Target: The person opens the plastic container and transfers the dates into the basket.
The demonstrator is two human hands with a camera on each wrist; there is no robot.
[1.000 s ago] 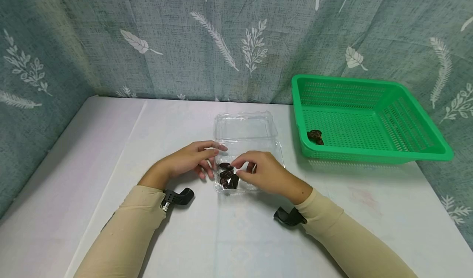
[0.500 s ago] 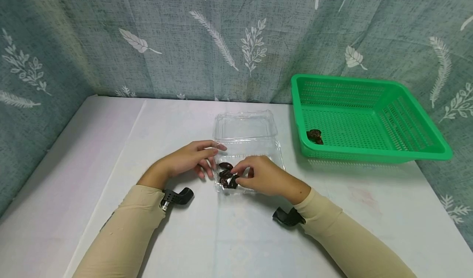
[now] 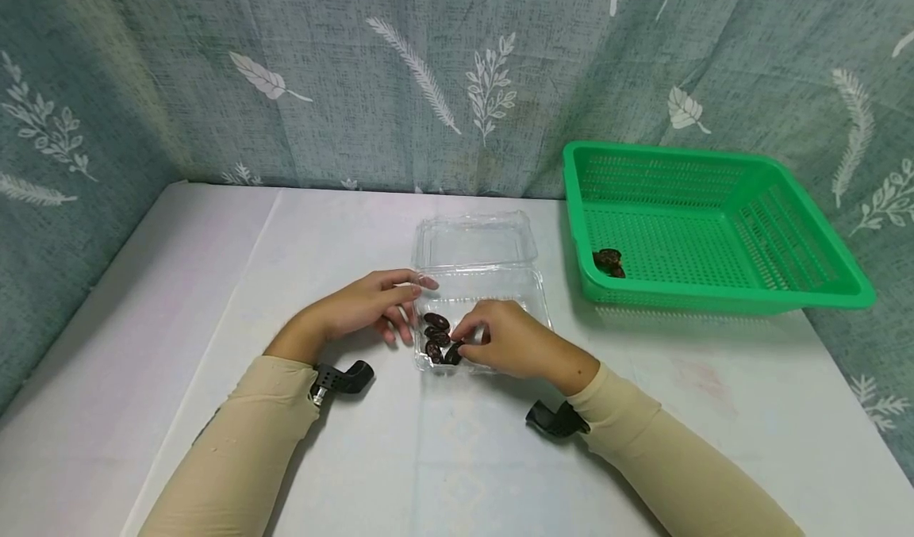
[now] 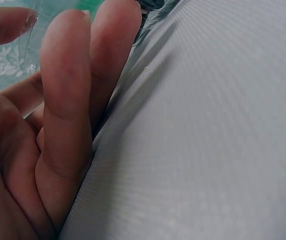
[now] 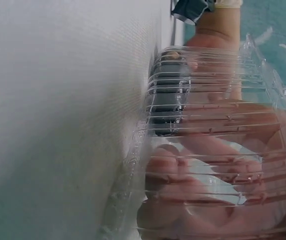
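My right hand (image 3: pixel 510 339) is down inside the clear plastic box (image 3: pixel 531 287), fingers curled, with thumb and forefinger closing on one of the dark dates (image 3: pixel 437 335) clustered in the box's near-left corner. Whether the pinch has actually closed on the fruit I cannot tell; my fingertips cover that spot. Through the ribbed wall of the box (image 5: pixel 207 90), the right wrist view shows my fingertips (image 5: pixel 165 157) bunched low beside a dark date (image 5: pixel 165 102).

My left hand (image 3: pixel 360 308) rests at the left side of the box, fingers straight and relaxed, the forefinger lying along the box's left rim and holding nothing. In the left wrist view those fingers (image 4: pixel 65 100) lie side by side on the white table (image 4: pixel 207 150), with the transparent edge of the box (image 4: pixel 30 45) just beyond them.

The box's lid (image 3: pixel 471 239) is hinged open and lies flat behind the box. To the right of the box, well apart from it, stands a green basket (image 3: pixel 821 295) with a date (image 3: pixel 609 262) in its near-left corner. Behind the box hangs a teal leaf-patterned curtain (image 3: pixel 357 85).
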